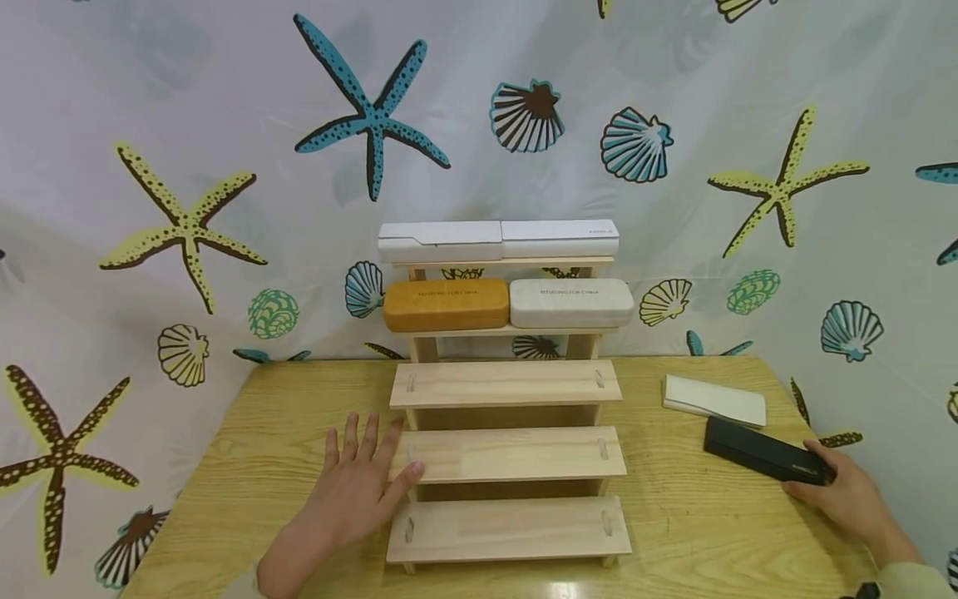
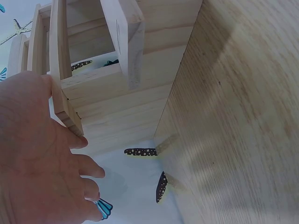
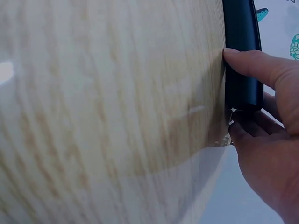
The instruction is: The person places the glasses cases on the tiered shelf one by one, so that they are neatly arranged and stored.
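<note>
My right hand (image 1: 849, 499) grips the near right end of a long black glasses case (image 1: 763, 452) at the table's right side. In the right wrist view, the thumb presses one side of the case, with the other fingers partly hidden around its end. My left hand (image 1: 352, 491) is spread beside a stepped wooden display rack (image 1: 505, 456), its thumb over the left end of a lower step. The left wrist view shows that hand's straight fingers (image 2: 88, 165) by the edge of a board. Behind the black case lies a white glasses case (image 1: 714, 401).
On the rack's top step lie two white cases end to end, the left one (image 1: 441, 241) and the right one (image 1: 561, 240). An orange case (image 1: 446, 304) and a whitish case (image 1: 571, 303) fill the step below. A patterned curtain (image 1: 464, 91) encloses the wooden table (image 1: 292, 416).
</note>
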A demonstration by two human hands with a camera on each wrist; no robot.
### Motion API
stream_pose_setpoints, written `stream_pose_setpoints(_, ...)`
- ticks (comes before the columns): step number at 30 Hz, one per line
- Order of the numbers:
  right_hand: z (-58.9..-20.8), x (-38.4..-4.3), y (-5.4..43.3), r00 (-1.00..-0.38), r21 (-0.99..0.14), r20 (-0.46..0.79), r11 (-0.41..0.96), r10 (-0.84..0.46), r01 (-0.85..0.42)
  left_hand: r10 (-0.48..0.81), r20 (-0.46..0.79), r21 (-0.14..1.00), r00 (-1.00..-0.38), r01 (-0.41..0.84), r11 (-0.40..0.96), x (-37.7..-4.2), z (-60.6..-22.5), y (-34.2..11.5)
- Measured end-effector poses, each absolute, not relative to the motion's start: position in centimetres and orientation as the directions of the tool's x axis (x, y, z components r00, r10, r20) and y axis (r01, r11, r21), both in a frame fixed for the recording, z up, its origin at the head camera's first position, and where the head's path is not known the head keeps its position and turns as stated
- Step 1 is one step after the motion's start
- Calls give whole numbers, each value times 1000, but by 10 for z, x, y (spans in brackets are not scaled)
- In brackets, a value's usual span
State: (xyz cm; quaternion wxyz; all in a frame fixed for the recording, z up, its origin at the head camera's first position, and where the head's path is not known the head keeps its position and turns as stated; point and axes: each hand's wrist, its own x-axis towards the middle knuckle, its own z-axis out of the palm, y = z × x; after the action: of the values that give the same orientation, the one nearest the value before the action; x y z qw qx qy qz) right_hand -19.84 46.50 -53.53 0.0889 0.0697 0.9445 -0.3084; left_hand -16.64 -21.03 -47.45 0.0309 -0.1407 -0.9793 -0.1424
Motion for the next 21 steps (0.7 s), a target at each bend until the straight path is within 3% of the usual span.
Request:
stream_pose_setpoints(10,-529,-202,463,-984,-522,-177,844,31,121,266,101,271,-959,284,920,-166,-473,-209)
stream_pose_setpoints(17,-519,-202,463,-960,-556,-270,803,73,217,264,104,263,-959,282,922,-166,-474,-209)
stream_pose_setpoints(21,-512,-200,459,-964,-572,-254,791,80,216,264,106,261,-959,283,923,-166,-473,-209)
